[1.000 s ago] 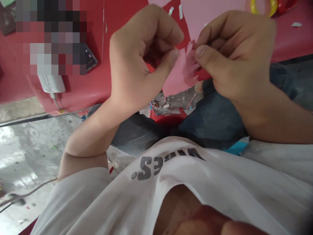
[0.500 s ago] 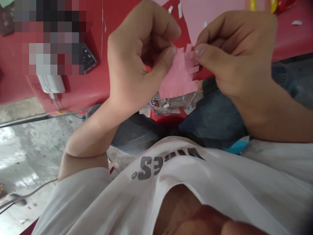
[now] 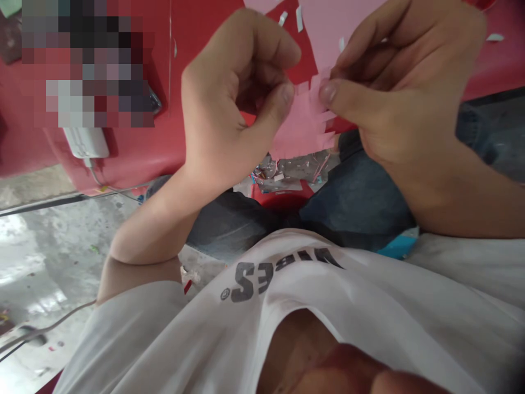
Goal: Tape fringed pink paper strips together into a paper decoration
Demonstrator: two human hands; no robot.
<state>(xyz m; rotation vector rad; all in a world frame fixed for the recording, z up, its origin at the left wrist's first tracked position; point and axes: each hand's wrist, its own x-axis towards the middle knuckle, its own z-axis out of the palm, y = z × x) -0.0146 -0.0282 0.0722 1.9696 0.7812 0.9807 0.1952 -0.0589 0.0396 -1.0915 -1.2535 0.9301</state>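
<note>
Between my hands hangs a piece of pink woven paper (image 3: 297, 126) with short loose strips along its right and upper edges. My left hand (image 3: 229, 104) is closed in a pinch on its upper left part; the fingers cover that edge. At the upper right edge, my right hand (image 3: 389, 104) pinches one of the pink strips between thumb and forefinger. The lower edge of the paper hangs past the table edge, above my lap.
A larger pink sheet (image 3: 324, 24) lies on the red table (image 3: 135, 153) behind my hands, with small white scraps (image 3: 299, 19) near it. To the left sits a white charger (image 3: 88, 143) with a cable, beside a blurred-out area. Scraps litter the floor (image 3: 283, 169).
My right hand has shifted slightly up and its fingertips press closer over the paper's upper right edge. The right-hand strips tilt a little. My left hand has hardly moved.
</note>
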